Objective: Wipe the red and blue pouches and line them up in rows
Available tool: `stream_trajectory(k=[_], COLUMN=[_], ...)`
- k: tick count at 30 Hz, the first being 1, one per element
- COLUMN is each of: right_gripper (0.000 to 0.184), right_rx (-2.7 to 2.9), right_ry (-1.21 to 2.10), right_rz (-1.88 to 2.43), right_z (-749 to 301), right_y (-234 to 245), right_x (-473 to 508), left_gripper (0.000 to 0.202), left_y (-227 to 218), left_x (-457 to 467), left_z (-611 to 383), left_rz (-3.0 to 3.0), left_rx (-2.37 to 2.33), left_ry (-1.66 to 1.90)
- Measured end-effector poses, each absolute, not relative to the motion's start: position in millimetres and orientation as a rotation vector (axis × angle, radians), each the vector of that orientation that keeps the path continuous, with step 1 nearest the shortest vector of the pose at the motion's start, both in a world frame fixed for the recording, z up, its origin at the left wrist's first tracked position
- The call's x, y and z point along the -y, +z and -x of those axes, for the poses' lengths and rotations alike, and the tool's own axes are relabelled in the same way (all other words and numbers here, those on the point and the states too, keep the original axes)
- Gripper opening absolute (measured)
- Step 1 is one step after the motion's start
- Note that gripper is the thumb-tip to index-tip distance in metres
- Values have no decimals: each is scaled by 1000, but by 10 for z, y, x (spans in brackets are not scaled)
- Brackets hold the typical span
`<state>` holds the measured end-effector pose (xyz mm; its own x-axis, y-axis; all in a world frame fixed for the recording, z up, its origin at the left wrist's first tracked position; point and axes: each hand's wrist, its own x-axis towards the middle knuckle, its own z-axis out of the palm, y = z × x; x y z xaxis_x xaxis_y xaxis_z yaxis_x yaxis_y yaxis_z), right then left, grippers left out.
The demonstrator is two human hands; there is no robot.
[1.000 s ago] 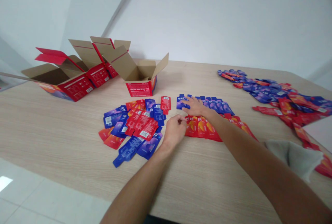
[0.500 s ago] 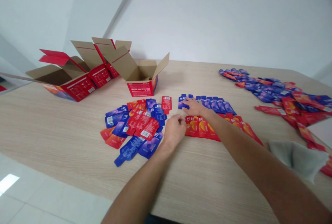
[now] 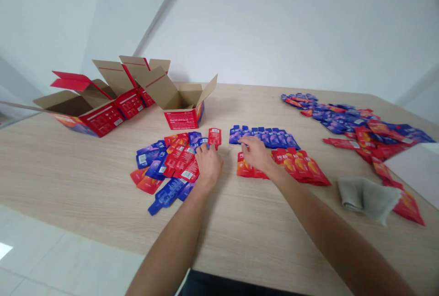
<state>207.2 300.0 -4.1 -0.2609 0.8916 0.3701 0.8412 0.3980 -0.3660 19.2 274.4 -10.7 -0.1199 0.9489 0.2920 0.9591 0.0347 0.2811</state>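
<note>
My left hand (image 3: 209, 164) rests over the right side of a loose pile of flat pouches, its fingers a little apart and bent down onto a blue pouch (image 3: 203, 141) that it mostly hides. Red pouches (image 3: 178, 158) lie in the pile beside it, barcodes up. A single red pouch (image 3: 214, 136) lies just beyond the fingertips. My right hand (image 3: 256, 153) hovers between a neat overlapping row of blue pouches (image 3: 270, 137) and a nearer row of red pouches (image 3: 291, 164). Its fingers are apart, with nothing visible in them, and it covers part of the red row.
An open carton (image 3: 183, 119) stands behind the pile, with several more open red cartons (image 3: 103, 120) to its left. Mixed pouches (image 3: 346, 117) are heaped at right. Near them lie a grey cloth (image 3: 368, 197) and a white sheet (image 3: 416, 170).
My left hand has moved left from the end of the red row onto the pile. My right hand has drawn back towards me from the blue row. The view has shifted slightly.
</note>
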Motion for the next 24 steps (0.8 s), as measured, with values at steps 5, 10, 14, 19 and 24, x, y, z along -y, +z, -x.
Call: stream_trajectory(k=[5,10,14,19,24], right_gripper=[33,33,35,34,35], right_rx=[1986,1953,1905,1839,1843], right_ry=[205,205,190,229,247], right_rz=[1302,1236,1237,1229,1214], right_z=[-2064,-2130,-2222,-2287,-2288], right_y=[-51,-151,-258,-317,-325], right_x=[-2583,-2277,-2131,-2042,-1996], left_gripper=[40,38,34,38,50], left_y=[-257,-314,-264,-184,-184], left_x=[-2769,-2782,-2787,-2767,-2800], left_z=[-192,-211,-222,-243,-205], left_rz=[1958,1974,2029,2005,1944], left_rx=[2293,2303,2300,2377,2481], left_ry=[-553,-486,-455,-479,-671])
